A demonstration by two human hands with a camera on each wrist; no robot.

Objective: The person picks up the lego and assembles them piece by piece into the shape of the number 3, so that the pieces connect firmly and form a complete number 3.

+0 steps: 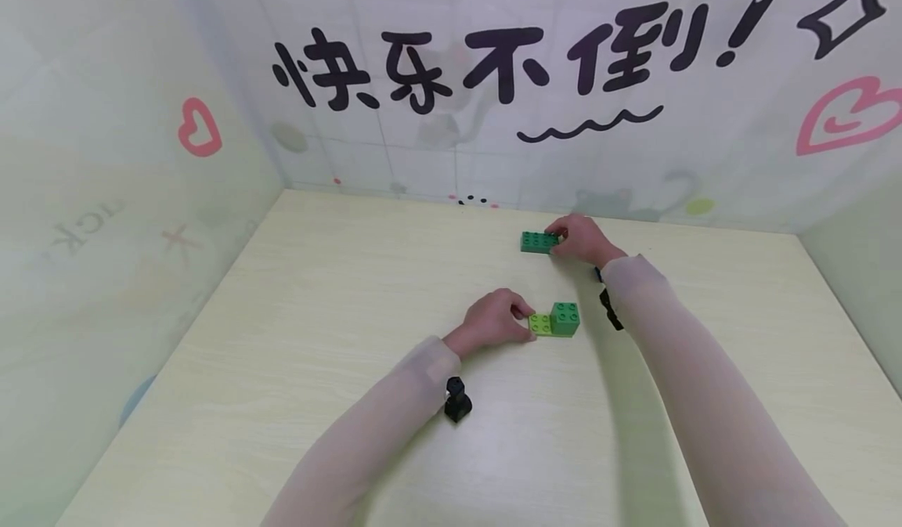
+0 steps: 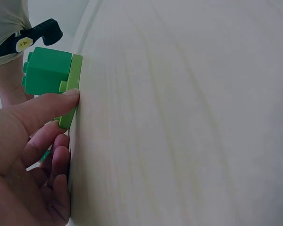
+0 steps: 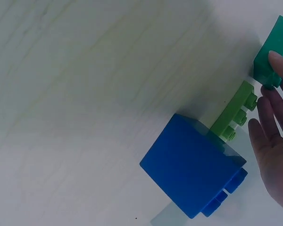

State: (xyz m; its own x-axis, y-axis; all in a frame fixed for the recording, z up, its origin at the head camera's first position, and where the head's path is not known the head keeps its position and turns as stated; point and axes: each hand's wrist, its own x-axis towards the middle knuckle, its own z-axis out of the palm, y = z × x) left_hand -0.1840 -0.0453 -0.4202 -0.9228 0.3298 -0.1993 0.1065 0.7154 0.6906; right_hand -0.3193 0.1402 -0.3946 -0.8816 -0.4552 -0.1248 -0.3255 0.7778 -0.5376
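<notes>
My left hand point(image 1: 493, 319) pinches the left end of a thin light green toy building plate point(image 1: 540, 324), low at the table. On the plate's right part sits a green block point(image 1: 566, 318), its studs up; in the left wrist view this green block point(image 2: 48, 70) stands out from the plate point(image 2: 74, 75) past my thumb. Farther back, my right hand point(image 1: 583, 239) grips the right end of a long dark green block point(image 1: 537, 242) between thumb and fingers. That block point(image 3: 264, 66) shows only partly at the right wrist view's edge.
In the right wrist view a big blue block point(image 3: 191, 165) lies near another light green studded piece point(image 3: 230, 113); my right arm mostly hides them in the head view. A printed cloth wall point(image 1: 423, 143) borders the pale wooden table point(image 1: 338, 276) at the back.
</notes>
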